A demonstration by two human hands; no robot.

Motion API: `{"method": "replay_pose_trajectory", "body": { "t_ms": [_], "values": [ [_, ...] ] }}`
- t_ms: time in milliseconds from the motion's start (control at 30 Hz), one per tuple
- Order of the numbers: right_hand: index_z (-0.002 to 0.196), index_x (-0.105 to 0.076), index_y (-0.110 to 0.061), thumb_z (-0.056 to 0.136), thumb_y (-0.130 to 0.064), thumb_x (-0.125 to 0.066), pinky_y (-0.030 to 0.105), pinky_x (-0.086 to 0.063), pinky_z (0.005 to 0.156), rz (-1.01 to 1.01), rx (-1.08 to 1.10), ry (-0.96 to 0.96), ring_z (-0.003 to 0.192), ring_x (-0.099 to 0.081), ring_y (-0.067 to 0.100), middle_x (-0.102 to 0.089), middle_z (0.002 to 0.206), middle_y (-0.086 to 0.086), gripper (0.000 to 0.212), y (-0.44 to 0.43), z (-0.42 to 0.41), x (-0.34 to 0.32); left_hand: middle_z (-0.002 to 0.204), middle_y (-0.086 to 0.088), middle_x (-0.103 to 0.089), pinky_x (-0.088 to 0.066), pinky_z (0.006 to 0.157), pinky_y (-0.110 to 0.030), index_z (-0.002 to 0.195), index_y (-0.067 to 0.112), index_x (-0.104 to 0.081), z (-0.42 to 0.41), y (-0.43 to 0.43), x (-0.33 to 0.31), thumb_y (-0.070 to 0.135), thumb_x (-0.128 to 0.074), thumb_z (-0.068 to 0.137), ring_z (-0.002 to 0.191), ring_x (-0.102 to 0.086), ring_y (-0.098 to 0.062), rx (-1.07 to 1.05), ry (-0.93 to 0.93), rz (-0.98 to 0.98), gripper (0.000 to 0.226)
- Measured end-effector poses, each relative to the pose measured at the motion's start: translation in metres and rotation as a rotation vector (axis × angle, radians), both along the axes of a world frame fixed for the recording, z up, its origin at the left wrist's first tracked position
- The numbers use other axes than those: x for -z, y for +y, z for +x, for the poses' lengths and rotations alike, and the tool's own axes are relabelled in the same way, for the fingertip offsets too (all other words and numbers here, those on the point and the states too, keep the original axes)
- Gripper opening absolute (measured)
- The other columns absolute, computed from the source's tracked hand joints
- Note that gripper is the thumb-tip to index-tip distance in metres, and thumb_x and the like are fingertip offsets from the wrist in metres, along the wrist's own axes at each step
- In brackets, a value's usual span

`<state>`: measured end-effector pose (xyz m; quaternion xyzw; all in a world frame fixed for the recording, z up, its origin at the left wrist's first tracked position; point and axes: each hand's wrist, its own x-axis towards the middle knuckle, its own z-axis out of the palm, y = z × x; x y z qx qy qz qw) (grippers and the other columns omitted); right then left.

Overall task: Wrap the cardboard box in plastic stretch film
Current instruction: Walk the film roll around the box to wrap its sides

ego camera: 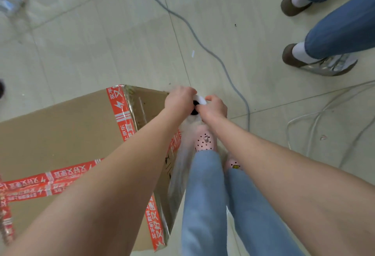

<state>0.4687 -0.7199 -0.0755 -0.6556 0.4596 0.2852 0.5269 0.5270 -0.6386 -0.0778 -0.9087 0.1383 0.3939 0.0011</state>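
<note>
A large cardboard box (60,134) sealed with red printed tape stands on the floor at lower left. A roll of plastic stretch film (197,104) is held upright beside the box's right side, near its far corner. My left hand (178,101) grips the roll from the left and my right hand (213,108) grips it from the right. A cloudy sheet of film (179,166) runs from the roll back along the box's right face. Most of the roll is hidden by my hands.
My legs in blue jeans and pink clogs (205,140) stand right of the box. Another person's legs and shoes (316,61) are at upper right. A grey cable (182,18) crosses the tiled floor, and white cables (316,113) loop at right.
</note>
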Motion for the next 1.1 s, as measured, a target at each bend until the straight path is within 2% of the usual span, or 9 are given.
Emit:
{"method": "replay_pose_trajectory", "body": {
  "t_ms": [100, 167, 300, 433, 600, 700, 833, 1000, 1100],
  "values": [
    [0.134, -0.047, -0.018, 0.081, -0.017, -0.064, 0.037, -0.052, 0.091, 0.073, 0.142, 0.048, 0.099, -0.061, 0.026, -0.057, 0.114, 0.003, 0.056, 0.003, 0.001, 0.004, 0.130, -0.007, -0.056, -0.047, 0.091, -0.034, 0.134, 0.022, -0.053, 0.011, -0.004, 0.001, 0.011, -0.056, 0.088, 0.118, -0.055, -0.027, 0.047, 0.013, 0.034, 0.047],
    [0.127, -0.054, -0.020, 0.082, -0.016, -0.064, 0.039, -0.053, 0.089, 0.087, 0.176, 0.042, 0.090, -0.059, 0.023, -0.055, 0.100, -0.001, 0.047, 0.005, 0.006, 0.005, 0.125, -0.008, -0.058, -0.048, 0.085, -0.033, 0.129, 0.020, -0.057, 0.018, -0.007, 0.003, 0.011, -0.055, 0.088, 0.112, -0.058, -0.028, 0.121, 0.013, 0.061, 0.042],
    [0.115, -0.064, -0.018, 0.081, -0.017, -0.064, 0.033, -0.053, 0.087, 0.003, 0.137, -0.002, 0.097, -0.063, 0.025, -0.064, 0.110, 0.003, 0.033, 0.007, 0.024, 0.007, 0.099, -0.009, -0.064, -0.047, 0.067, -0.030, 0.094, 0.009, -0.063, 0.036, -0.005, 0.004, 0.007, -0.054, 0.082, 0.093, -0.064, -0.030, 0.123, 0.032, 0.060, 0.015],
    [0.124, -0.061, -0.025, 0.082, -0.015, -0.062, 0.024, -0.045, 0.085, -0.080, -0.008, -0.033, 0.110, -0.059, 0.023, -0.062, 0.124, 0.000, 0.043, 0.011, 0.050, 0.008, 0.077, -0.009, -0.058, -0.041, 0.061, -0.029, 0.076, 0.011, -0.052, 0.054, 0.010, 0.007, 0.008, -0.052, 0.081, 0.087, -0.064, -0.031, -0.030, 0.039, 0.011, 0.005],
    [0.118, -0.062, -0.028, 0.081, -0.014, -0.059, 0.021, -0.039, 0.076, -0.129, -0.171, -0.081, 0.101, -0.059, 0.019, -0.065, 0.117, -0.004, 0.039, 0.025, 0.081, 0.004, 0.067, -0.007, -0.050, -0.039, 0.059, -0.030, 0.076, 0.007, -0.050, 0.073, 0.037, 0.008, 0.009, -0.052, 0.080, 0.075, -0.056, -0.031, -0.250, -0.005, -0.026, 0.005],
    [0.125, -0.055, -0.024, 0.081, -0.013, -0.060, 0.021, -0.038, 0.079, -0.113, -0.122, -0.149, 0.107, -0.056, 0.016, -0.060, 0.122, -0.003, 0.046, 0.033, 0.091, 0.002, 0.076, -0.014, -0.063, -0.051, 0.062, -0.034, 0.074, 0.005, -0.052, 0.082, 0.048, 0.006, 0.012, -0.055, 0.080, 0.071, -0.065, -0.031, -0.478, 0.019, -0.064, 0.010],
    [0.129, -0.049, -0.024, 0.080, -0.016, -0.062, 0.032, -0.052, 0.084, 0.009, 0.048, 0.011, 0.089, -0.057, 0.020, -0.058, 0.118, 0.001, 0.051, 0.037, 0.098, 0.002, 0.060, -0.009, -0.059, -0.045, 0.049, -0.026, 0.064, 0.010, -0.044, 0.088, 0.047, 0.003, 0.011, -0.052, 0.084, 0.051, -0.061, -0.023, -0.612, 0.083, -0.092, 0.021],
    [0.125, -0.057, -0.020, 0.079, -0.009, -0.060, 0.040, -0.055, 0.086, -0.005, 0.027, 0.006, 0.101, -0.061, 0.025, -0.058, 0.119, 0.002, 0.047, 0.032, 0.113, 0.003, 0.067, -0.005, -0.048, -0.034, 0.051, -0.027, 0.066, 0.009, -0.042, 0.106, 0.045, 0.007, 0.012, -0.055, 0.083, 0.072, -0.049, -0.026, -0.336, 0.063, -0.080, 0.022],
    [0.112, -0.063, -0.017, 0.076, -0.008, -0.057, 0.043, -0.056, 0.082, -0.021, -0.033, 0.001, 0.098, -0.063, 0.028, -0.064, 0.105, 0.004, 0.037, 0.033, 0.118, 0.004, 0.082, -0.004, -0.056, -0.042, 0.061, -0.029, 0.080, 0.014, -0.053, 0.118, 0.040, 0.012, 0.008, -0.052, 0.079, 0.079, -0.052, -0.024, -0.237, 0.091, -0.114, 0.006]
  ]
}}
